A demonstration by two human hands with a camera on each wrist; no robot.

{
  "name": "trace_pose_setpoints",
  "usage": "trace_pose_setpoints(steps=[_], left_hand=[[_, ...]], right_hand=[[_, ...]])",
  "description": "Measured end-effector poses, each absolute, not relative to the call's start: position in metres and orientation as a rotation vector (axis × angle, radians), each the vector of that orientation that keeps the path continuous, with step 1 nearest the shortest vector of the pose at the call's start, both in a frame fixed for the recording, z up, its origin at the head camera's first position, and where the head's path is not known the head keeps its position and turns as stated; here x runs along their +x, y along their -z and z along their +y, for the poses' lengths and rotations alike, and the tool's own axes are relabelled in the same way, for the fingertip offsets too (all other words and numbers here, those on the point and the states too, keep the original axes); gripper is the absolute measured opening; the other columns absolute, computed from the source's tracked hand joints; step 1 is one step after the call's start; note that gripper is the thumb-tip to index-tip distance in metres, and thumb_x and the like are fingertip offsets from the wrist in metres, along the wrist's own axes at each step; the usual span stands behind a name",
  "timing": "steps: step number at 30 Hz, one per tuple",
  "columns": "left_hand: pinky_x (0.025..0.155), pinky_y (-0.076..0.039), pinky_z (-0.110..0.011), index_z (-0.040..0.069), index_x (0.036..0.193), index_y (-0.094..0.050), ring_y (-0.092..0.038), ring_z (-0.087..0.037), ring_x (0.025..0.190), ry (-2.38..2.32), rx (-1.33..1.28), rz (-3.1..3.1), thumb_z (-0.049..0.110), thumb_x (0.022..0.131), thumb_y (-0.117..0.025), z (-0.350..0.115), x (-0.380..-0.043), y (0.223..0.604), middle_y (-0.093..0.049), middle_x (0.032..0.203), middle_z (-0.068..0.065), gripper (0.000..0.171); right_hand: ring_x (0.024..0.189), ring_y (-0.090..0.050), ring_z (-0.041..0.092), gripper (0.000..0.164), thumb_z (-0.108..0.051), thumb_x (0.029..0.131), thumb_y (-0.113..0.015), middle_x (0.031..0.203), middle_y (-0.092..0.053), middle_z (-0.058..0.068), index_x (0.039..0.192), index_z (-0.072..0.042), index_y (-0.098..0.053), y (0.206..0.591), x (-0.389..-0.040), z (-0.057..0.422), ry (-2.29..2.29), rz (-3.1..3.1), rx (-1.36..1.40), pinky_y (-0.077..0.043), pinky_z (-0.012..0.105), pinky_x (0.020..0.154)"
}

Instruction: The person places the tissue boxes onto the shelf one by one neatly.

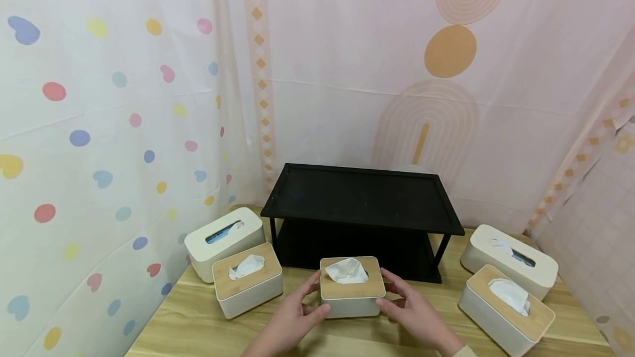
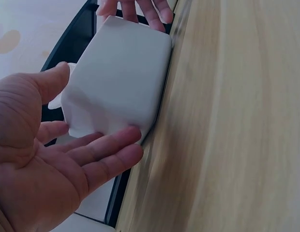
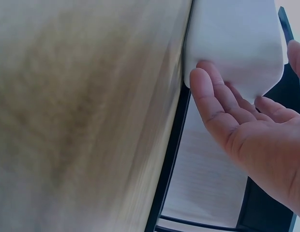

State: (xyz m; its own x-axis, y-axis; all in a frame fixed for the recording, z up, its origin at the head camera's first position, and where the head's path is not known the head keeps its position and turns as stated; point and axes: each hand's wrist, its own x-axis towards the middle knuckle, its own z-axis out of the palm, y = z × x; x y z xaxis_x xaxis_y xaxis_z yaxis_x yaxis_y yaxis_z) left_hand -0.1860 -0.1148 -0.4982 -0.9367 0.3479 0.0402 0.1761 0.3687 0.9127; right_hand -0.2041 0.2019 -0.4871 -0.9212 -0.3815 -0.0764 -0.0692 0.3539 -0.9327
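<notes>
A small tissue box (image 1: 353, 307) with a light wooden lid and a pale body stands at the table's middle, in front of the black shelf. White tissue (image 1: 347, 270) sticks up through its lid. My left hand (image 1: 294, 313) is at the box's left side, fingers extended along it and thumb at the front corner. Opposite it, my right hand (image 1: 414, 310) has its fingertips at the right side. Both wrist views show the box's pale wall (image 2: 118, 77) between the hands, with the right hand's relaxed fingers (image 3: 220, 96) against its end.
A black two-tier shelf (image 1: 362, 194) stands behind the box on the wooden table (image 1: 183, 324). At left are a white tissue box (image 1: 198, 241) and a wood-lidded one (image 1: 250, 296). At right stand another white box (image 1: 541, 263) and another wood-lidded one (image 1: 488, 313). Patterned curtains (image 1: 322, 114) hang behind.
</notes>
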Motion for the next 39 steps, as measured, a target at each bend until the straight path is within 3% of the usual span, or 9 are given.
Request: trace_pose_setpoints(steps=[12, 21, 28, 35, 39], left_hand=[[0.083, -0.065, -0.035, 0.012, 0.165, -0.04, -0.075, -0.024, 0.1, -1.73, 0.329, 2.453, 0.035, 0.102, -0.075, -0.106, -0.19, 0.495, -0.055, 0.152, -0.034, 0.076], [0.069, -0.065, -0.039, 0.014, 0.167, -0.038, -0.077, -0.028, 0.092, -1.796, 0.311, 2.38, 0.031, 0.102, -0.075, -0.105, -0.188, 0.493, -0.049, 0.154, -0.04, 0.076], [0.063, -0.061, -0.038, 0.015, 0.168, -0.035, -0.072, -0.025, 0.077, -1.828, 0.255, 2.314, 0.032, 0.103, -0.074, -0.104, -0.188, 0.494, -0.049, 0.154, -0.04, 0.078], [0.067, -0.065, -0.042, 0.02, 0.17, -0.033, -0.073, -0.027, 0.096, -1.814, 0.219, 2.295, 0.036, 0.103, -0.073, -0.103, -0.186, 0.492, -0.047, 0.156, -0.039, 0.08], [0.065, -0.065, -0.042, 0.025, 0.171, -0.03, -0.074, -0.026, 0.096, -1.814, 0.21, 2.272, 0.039, 0.103, -0.072, -0.104, -0.186, 0.495, -0.046, 0.157, -0.039, 0.08]], right_hand=[[0.14, -0.056, 0.053, 0.08, -0.035, 0.108, -0.066, 0.163, -0.037, 0.04, 0.171, -0.01, -0.024, 0.49, -0.211, 0.199, 1.671, 2.259, -0.372, -0.064, 0.048, 0.092], [0.145, -0.049, 0.053, 0.079, -0.028, 0.108, -0.064, 0.165, -0.031, 0.041, 0.172, -0.01, -0.021, 0.489, -0.212, 0.196, 1.762, 2.157, -0.303, -0.064, 0.049, 0.091], [0.138, -0.057, 0.044, 0.078, -0.021, 0.107, -0.061, 0.165, -0.026, 0.043, 0.172, -0.009, -0.018, 0.491, -0.212, 0.196, 1.815, 2.085, -0.28, -0.065, 0.05, 0.09], [0.136, -0.058, 0.043, 0.077, -0.019, 0.106, -0.06, 0.166, -0.027, 0.041, 0.172, -0.012, -0.021, 0.49, -0.212, 0.193, 1.851, 2.068, -0.206, -0.064, 0.05, 0.091], [0.136, -0.059, 0.044, 0.077, -0.018, 0.104, -0.059, 0.164, -0.029, 0.042, 0.172, -0.014, -0.021, 0.49, -0.211, 0.192, 1.863, 2.064, -0.158, -0.065, 0.051, 0.09]])
